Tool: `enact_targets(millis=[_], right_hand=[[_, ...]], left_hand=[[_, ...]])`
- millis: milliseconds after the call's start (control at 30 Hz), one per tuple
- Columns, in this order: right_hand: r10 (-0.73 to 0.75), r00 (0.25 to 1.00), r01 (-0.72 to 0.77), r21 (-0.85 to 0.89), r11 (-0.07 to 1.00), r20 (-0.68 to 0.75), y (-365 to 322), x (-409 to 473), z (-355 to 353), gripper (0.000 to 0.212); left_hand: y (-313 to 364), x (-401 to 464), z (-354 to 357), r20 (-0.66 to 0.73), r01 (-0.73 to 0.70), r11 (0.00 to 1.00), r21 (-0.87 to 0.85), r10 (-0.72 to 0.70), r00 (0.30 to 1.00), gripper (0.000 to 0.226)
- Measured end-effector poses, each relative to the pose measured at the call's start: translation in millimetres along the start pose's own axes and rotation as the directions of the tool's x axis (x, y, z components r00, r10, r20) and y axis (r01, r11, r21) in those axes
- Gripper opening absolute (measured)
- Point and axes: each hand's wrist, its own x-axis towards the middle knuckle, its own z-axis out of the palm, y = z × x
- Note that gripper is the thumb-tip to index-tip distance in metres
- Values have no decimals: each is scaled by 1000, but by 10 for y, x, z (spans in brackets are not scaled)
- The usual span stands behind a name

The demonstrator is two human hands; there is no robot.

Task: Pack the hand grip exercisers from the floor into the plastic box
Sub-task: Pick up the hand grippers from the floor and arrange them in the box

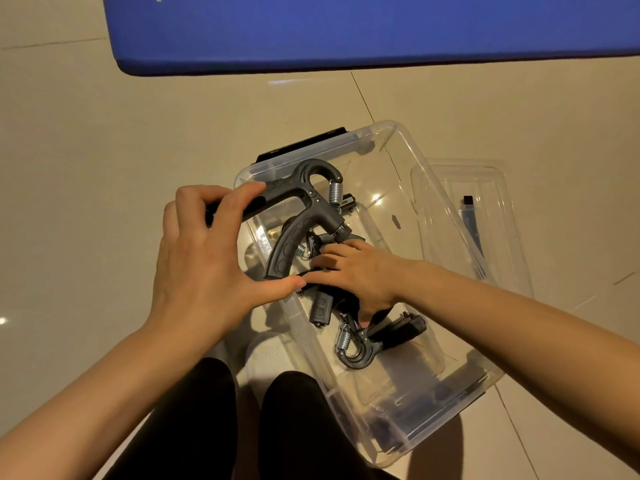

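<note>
Head view, nearest first: black-clad legs point(214, 420) at the bottom edge, on a beige tiled floor point(86, 188). Just beyond them sits the clear plastic box point(460, 386), lidless. Inside, one black hand grip exerciser point(367, 344) lies near the box's near end; others sit in a pile under the right hand point(353, 275), which reaches in with fingers curled onto them. The left hand point(204, 258) grips another exerciser point(304, 216) by its handles over the box's left rim, thumb under one handle, fingers over the other. The transparent lid point(485, 188) lies beside the box's right wall. Farthest, a blue mat point(346, 29) spans the floor's far edge.
</note>
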Motion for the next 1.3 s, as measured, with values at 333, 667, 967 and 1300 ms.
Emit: enact_targets(millis=[333, 667, 967, 1300], right_hand=[[-138, 986, 125, -145, 982, -88, -140, -129, 299, 94], [316, 861, -258, 192, 947, -399, -363, 14, 199, 84], [482, 832, -412, 275, 868, -276, -385, 204, 414, 99], [357, 899, -319, 181, 930, -252, -398, 197, 392, 88]], left_hand=[[-36, -12, 12, 2, -14, 1000, 3, 14, 1000, 99], [-43, -20, 18, -8, -24, 1000, -10, 24, 1000, 96], [-45, -27, 16, 0, -10, 1000, -13, 10, 1000, 97], [-49, -38, 21, 7, -3, 1000, -18, 4, 1000, 97]])
